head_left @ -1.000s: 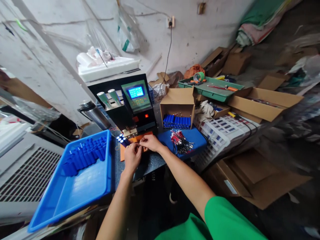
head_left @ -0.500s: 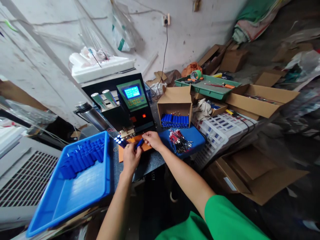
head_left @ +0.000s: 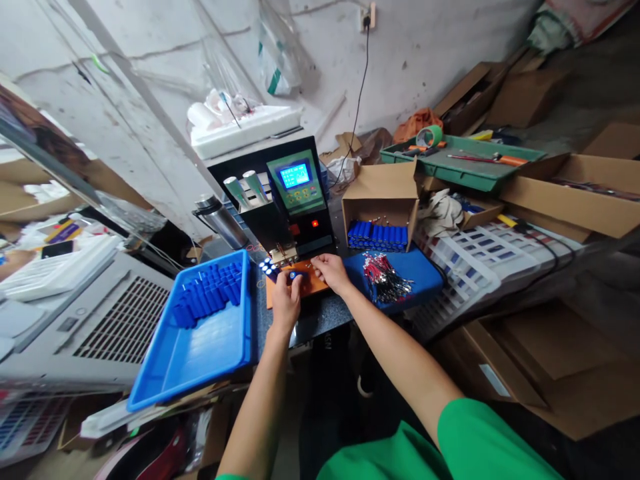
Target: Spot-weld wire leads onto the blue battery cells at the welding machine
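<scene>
My left hand [head_left: 285,303] is closed around a blue battery cell [head_left: 293,275], whose round end faces up, over an orange board [head_left: 311,283]. To its right, my right hand [head_left: 331,272] pinches something small at the fingertips, too small to name. Just behind both hands stands a black machine with a lit blue display [head_left: 295,175] and small electrodes [head_left: 284,253] low on its front. Left of my left hand, several blue cells with bright ends [head_left: 269,268] stand together. A bundle of red and black wire leads [head_left: 384,277] lies on a blue pad [head_left: 425,275] at right.
A blue tray [head_left: 200,350] at left holds rows of blue cells. Behind the pad, a cardboard box [head_left: 381,183] holds more cells with leads. A steel flask [head_left: 220,220] stands beside the machine. Farther right are a green tool tray [head_left: 480,170] and a white plastic crate [head_left: 455,267].
The view has swung left, so the scene sits farther right. My right hand has drawn away from the blue cell. The cell has turned its end upward in my left hand.
</scene>
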A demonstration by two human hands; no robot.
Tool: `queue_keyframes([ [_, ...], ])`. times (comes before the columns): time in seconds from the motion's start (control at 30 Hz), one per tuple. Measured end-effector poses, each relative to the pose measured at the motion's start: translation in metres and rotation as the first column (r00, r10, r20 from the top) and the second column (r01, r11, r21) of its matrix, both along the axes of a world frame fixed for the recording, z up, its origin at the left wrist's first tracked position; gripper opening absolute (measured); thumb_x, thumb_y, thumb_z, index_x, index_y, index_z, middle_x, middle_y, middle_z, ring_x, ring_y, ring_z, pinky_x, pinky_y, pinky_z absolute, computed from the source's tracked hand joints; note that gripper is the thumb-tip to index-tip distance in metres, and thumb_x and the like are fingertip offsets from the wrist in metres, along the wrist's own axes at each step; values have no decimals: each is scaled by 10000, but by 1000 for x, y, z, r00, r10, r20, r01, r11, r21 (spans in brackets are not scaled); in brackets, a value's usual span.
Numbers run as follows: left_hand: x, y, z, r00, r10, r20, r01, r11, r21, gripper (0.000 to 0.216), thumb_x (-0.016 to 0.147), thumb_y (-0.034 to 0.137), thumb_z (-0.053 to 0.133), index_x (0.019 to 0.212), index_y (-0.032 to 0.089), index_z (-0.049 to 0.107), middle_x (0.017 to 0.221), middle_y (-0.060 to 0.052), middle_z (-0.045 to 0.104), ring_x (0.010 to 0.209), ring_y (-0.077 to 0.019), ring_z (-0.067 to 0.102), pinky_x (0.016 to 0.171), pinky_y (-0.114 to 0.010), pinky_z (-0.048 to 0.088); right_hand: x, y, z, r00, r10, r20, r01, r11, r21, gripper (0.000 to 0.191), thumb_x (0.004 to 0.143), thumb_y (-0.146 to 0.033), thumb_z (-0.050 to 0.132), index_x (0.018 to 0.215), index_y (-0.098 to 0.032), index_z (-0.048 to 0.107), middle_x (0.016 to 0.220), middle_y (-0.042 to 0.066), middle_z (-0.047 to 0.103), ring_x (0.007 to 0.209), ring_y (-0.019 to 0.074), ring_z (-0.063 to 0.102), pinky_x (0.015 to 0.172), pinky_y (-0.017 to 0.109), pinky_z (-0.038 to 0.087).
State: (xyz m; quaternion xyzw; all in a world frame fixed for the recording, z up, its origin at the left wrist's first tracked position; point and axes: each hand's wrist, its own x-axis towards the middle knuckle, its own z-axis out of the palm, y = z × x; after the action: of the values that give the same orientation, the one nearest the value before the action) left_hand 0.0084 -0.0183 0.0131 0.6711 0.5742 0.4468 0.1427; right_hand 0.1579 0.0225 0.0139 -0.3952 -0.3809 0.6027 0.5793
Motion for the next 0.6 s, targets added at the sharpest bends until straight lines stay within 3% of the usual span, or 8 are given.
queue_keyframes([
  [0.13, 1, -1, -6, 999, 5, 42, -4, 999, -32, 342, 943, 377, 471, 1214, 184, 547, 1007, -92, 666, 870, -208, 650, 780, -338, 525, -2, 2, -2, 1000, -16, 3, 16, 1000, -16, 292, 672, -426, 708, 678, -171, 564, 507, -57, 515, 417, 53, 427, 371, 152, 279],
  [0.33, 5, 0, -7, 999, 9, 32, -10, 1000, 17, 332, 926, 316, 471, 1212, 162, 541, 1132, -128, 656, 985, -227, 652, 860, -370, 527, -4, 4, -5, 999, -16, 32, 17, 1000, -9, 284, 701, -414, 705, 680, -171, 560, 504, -61, 509, 412, 52, 430, 372, 150, 284],
  [0.6, 8, 2, -12, 951, -48, 304, 69, 996, -58, 319, 826, 296, 613, 1114, 187, 528, 1122, -112, 674, 998, -230, 679, 823, -373, 577, -5, 3, -6, 998, -23, 66, 22, 1000, 12, 288, 716, -428, 691, 693, -170, 565, 483, -69, 496, 401, 51, 418, 380, 153, 302],
])
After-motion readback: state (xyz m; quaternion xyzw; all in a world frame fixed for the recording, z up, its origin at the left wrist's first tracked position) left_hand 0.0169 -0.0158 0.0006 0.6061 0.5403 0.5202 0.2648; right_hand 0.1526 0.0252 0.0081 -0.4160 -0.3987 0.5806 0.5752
